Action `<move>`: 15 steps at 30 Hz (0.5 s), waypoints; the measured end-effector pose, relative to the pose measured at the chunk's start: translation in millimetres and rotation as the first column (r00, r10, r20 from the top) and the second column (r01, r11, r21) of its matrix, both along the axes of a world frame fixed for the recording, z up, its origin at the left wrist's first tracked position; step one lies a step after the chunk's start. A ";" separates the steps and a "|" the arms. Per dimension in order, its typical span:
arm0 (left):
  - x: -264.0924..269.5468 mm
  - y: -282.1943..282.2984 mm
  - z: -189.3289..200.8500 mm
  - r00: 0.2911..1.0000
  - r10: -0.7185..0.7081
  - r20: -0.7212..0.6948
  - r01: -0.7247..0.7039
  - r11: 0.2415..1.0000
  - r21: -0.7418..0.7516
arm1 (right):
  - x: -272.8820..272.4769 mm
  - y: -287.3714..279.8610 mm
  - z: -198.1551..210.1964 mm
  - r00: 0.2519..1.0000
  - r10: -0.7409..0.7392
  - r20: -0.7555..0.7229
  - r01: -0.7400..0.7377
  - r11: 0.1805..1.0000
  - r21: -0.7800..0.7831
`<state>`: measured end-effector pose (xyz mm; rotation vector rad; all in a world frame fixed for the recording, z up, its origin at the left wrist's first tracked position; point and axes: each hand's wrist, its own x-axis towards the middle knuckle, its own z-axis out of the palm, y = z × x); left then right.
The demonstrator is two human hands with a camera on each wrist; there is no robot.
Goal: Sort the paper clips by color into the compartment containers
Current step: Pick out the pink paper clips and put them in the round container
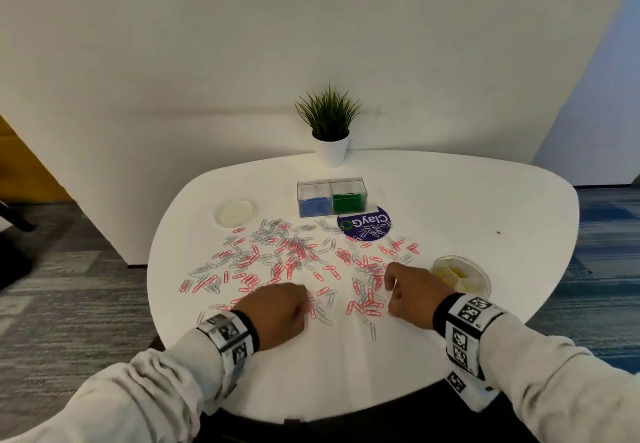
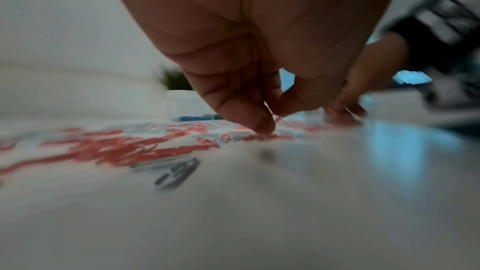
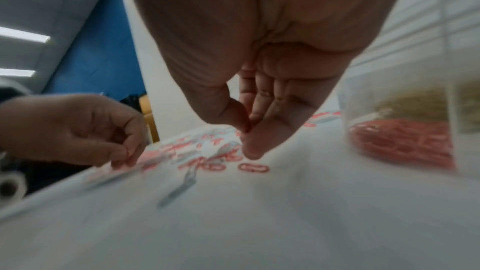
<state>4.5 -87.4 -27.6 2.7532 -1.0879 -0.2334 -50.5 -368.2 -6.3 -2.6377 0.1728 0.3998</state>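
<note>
many red and silver paper clips lie scattered across the middle of the white bench in the head view. behind them stands a clear two-compartment container, blue clips in its left half and green in its right, touching a round purple sticker. a white lid lies to the left, a potted plant at the far edge, and a round clear container with yellow clips sits just beside the right hand. the left hand is down on the near clips, fingers curled under; both wrists carry marker bands.

from the left wrist, the left hand has thumb and fingertips drawn together at the bench, with a thin silver wire showing between them, so its grip seems to be clamped on a silver clip, though blur makes it uncertain.

from the right wrist, the right hand brings thumb and forefinger together just above a red clip lying flat on the bench; whether that grip holds anything i cannot tell. the round container at right shows red clips low down and yellow above.
</note>
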 end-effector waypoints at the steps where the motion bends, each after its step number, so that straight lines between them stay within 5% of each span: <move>1: 4.5 3.8 6.3 0.990 0.101 -0.098 -0.107 0.992 -0.063 | 1.0 -1.2 1.4 0.999 -0.052 -0.007 0.052 0.995 0.088; 4: 11.9 14.0 16.7 0.852 0.299 -0.430 -0.437 0.858 -0.269 | 4.2 -3.8 3.5 0.994 -0.106 0.005 0.104 0.986 0.133; 8: 13.3 16.1 14.1 0.732 0.374 -0.569 -0.559 0.807 -0.191 | 2.5 -5.4 1.0 0.998 -0.024 -0.058 0.025 1.000 0.003; 11: 12.2 12.2 5.5 0.855 0.314 -0.412 -0.397 0.908 -0.134 | -0.1 -5.6 -8.5 0.980 0.186 -0.065 -0.196 0.950 -0.243; 15: 7.2 2.5 -3.1 0.981 0.135 -0.139 -0.132 0.991 0.031 | -1.9 -4.6 -25.3 0.942 0.335 -0.017 -0.327 0.904 -0.276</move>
